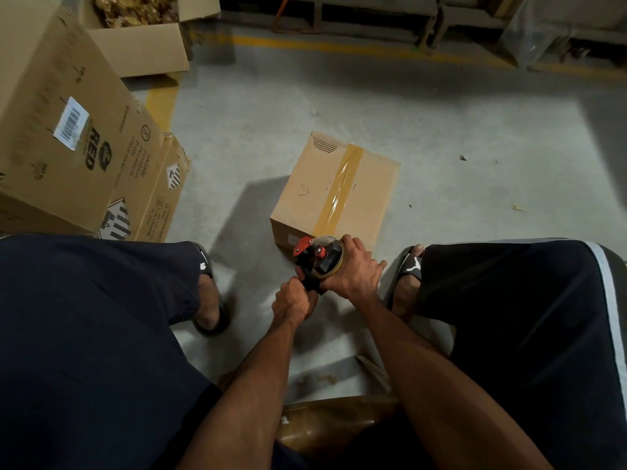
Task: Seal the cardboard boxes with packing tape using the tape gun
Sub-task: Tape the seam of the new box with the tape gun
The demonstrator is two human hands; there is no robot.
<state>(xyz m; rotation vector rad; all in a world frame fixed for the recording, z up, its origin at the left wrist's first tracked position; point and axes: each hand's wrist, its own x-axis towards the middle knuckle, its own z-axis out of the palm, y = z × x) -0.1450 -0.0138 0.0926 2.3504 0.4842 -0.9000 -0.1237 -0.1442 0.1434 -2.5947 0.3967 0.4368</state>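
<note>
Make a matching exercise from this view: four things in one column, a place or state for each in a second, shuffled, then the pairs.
1. left hand
2. right hand
3. small cardboard box
4. open box

A. holds loose brown filling
B. taped along its top seam
C. grips the tape gun handle
D. rests over the tape roll

Pairs: 1-C, 2-D, 3-B, 4-A

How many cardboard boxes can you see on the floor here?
4, perhaps more hidden. A small taped box lies ahead of the hands; a big labelled box stands far left, a slimmer box leans beside it, and an open box sits behind.
</note>
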